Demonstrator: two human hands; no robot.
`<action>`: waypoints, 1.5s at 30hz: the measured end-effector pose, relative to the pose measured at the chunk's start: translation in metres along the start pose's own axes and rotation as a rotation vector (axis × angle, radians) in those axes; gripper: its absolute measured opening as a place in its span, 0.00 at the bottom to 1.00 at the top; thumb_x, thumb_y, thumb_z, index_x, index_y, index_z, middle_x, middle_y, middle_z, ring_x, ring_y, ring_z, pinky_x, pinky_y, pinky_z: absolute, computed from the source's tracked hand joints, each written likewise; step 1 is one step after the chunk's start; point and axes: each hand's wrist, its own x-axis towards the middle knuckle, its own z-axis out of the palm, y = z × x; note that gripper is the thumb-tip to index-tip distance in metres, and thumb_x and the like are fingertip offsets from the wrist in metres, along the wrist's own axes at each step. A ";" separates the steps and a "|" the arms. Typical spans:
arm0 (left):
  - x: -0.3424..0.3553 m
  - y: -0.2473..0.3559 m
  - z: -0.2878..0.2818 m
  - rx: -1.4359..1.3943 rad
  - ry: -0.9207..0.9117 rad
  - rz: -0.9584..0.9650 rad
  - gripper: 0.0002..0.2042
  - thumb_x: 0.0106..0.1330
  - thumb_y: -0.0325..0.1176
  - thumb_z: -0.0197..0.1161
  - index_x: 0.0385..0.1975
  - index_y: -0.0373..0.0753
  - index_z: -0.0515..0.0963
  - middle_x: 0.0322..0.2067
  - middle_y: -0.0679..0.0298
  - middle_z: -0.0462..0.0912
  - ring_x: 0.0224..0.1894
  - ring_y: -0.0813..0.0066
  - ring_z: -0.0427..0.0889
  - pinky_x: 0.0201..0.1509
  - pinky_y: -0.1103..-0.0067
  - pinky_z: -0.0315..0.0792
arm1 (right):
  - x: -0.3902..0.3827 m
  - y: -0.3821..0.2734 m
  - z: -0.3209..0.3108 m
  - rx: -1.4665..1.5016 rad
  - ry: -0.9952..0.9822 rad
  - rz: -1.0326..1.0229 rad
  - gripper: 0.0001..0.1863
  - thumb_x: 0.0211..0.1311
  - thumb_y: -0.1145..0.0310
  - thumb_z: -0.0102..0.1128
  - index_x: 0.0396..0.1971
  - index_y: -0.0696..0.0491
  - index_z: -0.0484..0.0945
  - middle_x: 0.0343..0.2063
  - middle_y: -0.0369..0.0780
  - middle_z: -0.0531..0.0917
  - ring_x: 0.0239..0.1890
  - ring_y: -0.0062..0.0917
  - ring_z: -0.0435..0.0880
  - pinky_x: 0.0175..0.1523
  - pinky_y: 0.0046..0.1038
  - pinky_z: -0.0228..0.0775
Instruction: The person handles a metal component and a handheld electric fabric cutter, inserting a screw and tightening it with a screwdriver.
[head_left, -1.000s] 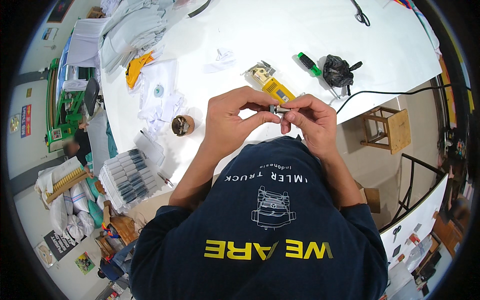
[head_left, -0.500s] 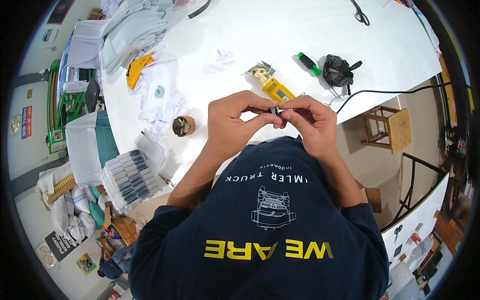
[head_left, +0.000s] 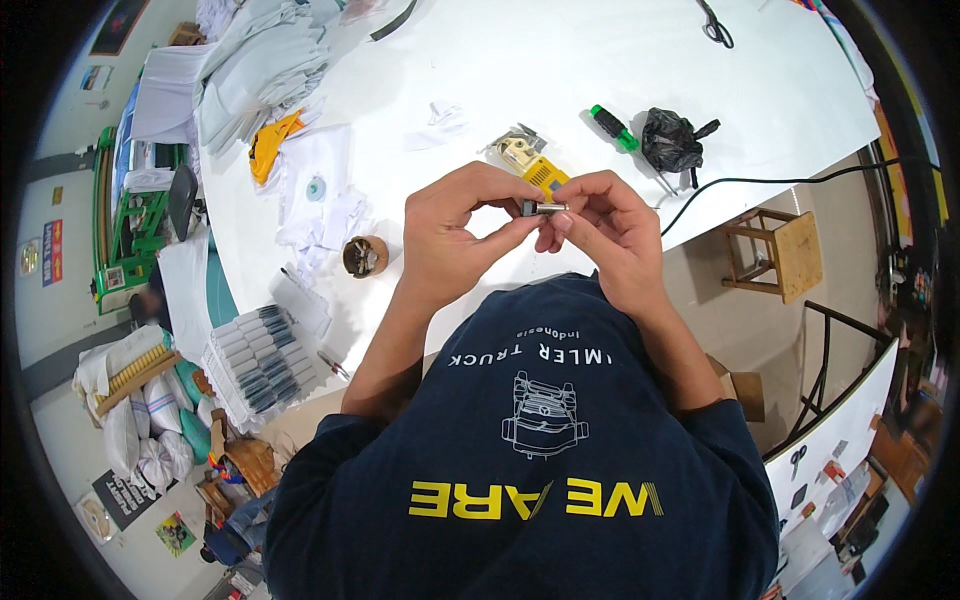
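Note:
My left hand (head_left: 450, 240) and my right hand (head_left: 610, 230) meet over the table's near edge, pinching a small metal part (head_left: 543, 208) with a dark end on the left and a shiny shank on the right. Just beyond them lies a yellow electric cutting tool (head_left: 540, 172) with a cream head, partly hidden by my fingers. A green-and-black screwdriver (head_left: 615, 128) and a crumpled black plastic bag (head_left: 672, 140) are to its right. A round container of small items (head_left: 365, 257) stands left of my hands.
White worktable (head_left: 750, 90) with piled fabric (head_left: 260, 70), yellow cloth (head_left: 272, 145), scissors (head_left: 716, 30), a black cord (head_left: 770, 180) and a tray of markers (head_left: 260, 360). Wooden stool (head_left: 775, 255) at right, black-framed table (head_left: 820, 450) lower right, a partly visible person (head_left: 150, 300) at left.
Both hands have shifted slightly up and left with the metal part, which now shows more between the fingertips than half a second ago.

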 end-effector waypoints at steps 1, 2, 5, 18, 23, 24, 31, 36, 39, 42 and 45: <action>0.000 0.001 0.001 -0.027 0.026 -0.014 0.16 0.59 0.14 0.76 0.47 0.31 0.87 0.43 0.56 0.90 0.45 0.69 0.91 0.48 0.76 0.86 | -0.001 0.001 -0.001 0.024 -0.001 -0.018 0.08 0.76 0.78 0.64 0.50 0.63 0.81 0.38 0.41 0.87 0.38 0.23 0.88 0.45 0.26 0.81; 0.000 0.002 0.004 -0.054 0.051 -0.028 0.14 0.59 0.16 0.77 0.45 0.32 0.88 0.42 0.57 0.91 0.43 0.71 0.91 0.46 0.77 0.85 | -0.002 0.000 -0.003 -0.002 -0.011 -0.016 0.08 0.75 0.79 0.64 0.50 0.63 0.81 0.39 0.42 0.87 0.39 0.24 0.88 0.46 0.26 0.81; -0.002 0.004 0.003 -0.071 0.021 -0.059 0.15 0.59 0.14 0.76 0.46 0.30 0.87 0.43 0.55 0.90 0.45 0.69 0.91 0.50 0.76 0.86 | -0.004 0.002 -0.008 -0.072 -0.013 -0.040 0.09 0.74 0.80 0.66 0.50 0.63 0.81 0.41 0.43 0.88 0.42 0.25 0.89 0.48 0.26 0.82; -0.003 0.008 0.002 -0.047 -0.024 -0.093 0.15 0.59 0.12 0.75 0.46 0.30 0.86 0.44 0.54 0.90 0.48 0.70 0.91 0.52 0.76 0.86 | -0.007 0.008 -0.012 -0.074 0.012 -0.081 0.11 0.69 0.83 0.69 0.49 0.63 0.83 0.41 0.46 0.88 0.43 0.28 0.91 0.53 0.29 0.84; -0.005 0.006 0.006 -0.180 0.004 -0.146 0.15 0.60 0.11 0.74 0.47 0.28 0.85 0.45 0.53 0.90 0.48 0.68 0.90 0.54 0.76 0.86 | -0.002 0.011 -0.020 -0.330 -0.022 -0.334 0.11 0.65 0.84 0.72 0.46 0.64 0.85 0.42 0.45 0.89 0.46 0.28 0.90 0.54 0.29 0.83; -0.004 0.007 0.007 -0.223 0.007 -0.173 0.15 0.60 0.11 0.74 0.47 0.27 0.85 0.45 0.53 0.89 0.48 0.68 0.90 0.54 0.75 0.86 | -0.001 0.010 -0.022 -0.391 -0.031 -0.368 0.11 0.64 0.84 0.72 0.45 0.64 0.85 0.42 0.45 0.89 0.47 0.29 0.90 0.55 0.29 0.83; -0.004 0.009 0.007 -0.254 0.052 -0.212 0.14 0.61 0.12 0.74 0.47 0.26 0.85 0.45 0.53 0.89 0.48 0.69 0.90 0.55 0.75 0.86 | -0.001 -0.005 -0.002 -0.114 0.049 -0.203 0.15 0.65 0.81 0.73 0.50 0.62 0.84 0.38 0.40 0.89 0.41 0.27 0.89 0.51 0.30 0.82; -0.007 0.008 0.006 -0.169 0.012 -0.186 0.14 0.61 0.12 0.75 0.47 0.27 0.85 0.44 0.55 0.90 0.47 0.70 0.90 0.55 0.74 0.86 | -0.006 0.000 -0.016 -0.022 -0.032 0.088 0.14 0.67 0.82 0.71 0.51 0.62 0.83 0.38 0.39 0.86 0.40 0.23 0.87 0.48 0.28 0.81; -0.006 0.011 0.007 -0.100 0.022 -0.180 0.15 0.61 0.13 0.75 0.47 0.27 0.85 0.44 0.55 0.90 0.46 0.70 0.90 0.56 0.74 0.85 | 0.000 0.008 -0.002 -0.012 0.055 -0.060 0.10 0.71 0.80 0.68 0.49 0.62 0.83 0.35 0.38 0.85 0.37 0.22 0.87 0.42 0.24 0.78; -0.006 0.012 0.006 -0.077 0.024 -0.181 0.15 0.60 0.14 0.76 0.47 0.28 0.86 0.44 0.55 0.90 0.46 0.71 0.90 0.54 0.75 0.85 | 0.001 0.001 -0.001 0.120 0.048 0.067 0.09 0.71 0.79 0.68 0.48 0.61 0.83 0.34 0.37 0.86 0.36 0.21 0.86 0.41 0.22 0.76; -0.006 0.014 0.005 0.001 0.009 -0.173 0.15 0.60 0.15 0.77 0.46 0.28 0.86 0.44 0.55 0.91 0.46 0.72 0.90 0.53 0.76 0.85 | -0.001 0.006 -0.026 0.215 -0.121 0.227 0.08 0.72 0.77 0.68 0.47 0.60 0.83 0.35 0.38 0.86 0.37 0.21 0.86 0.41 0.22 0.75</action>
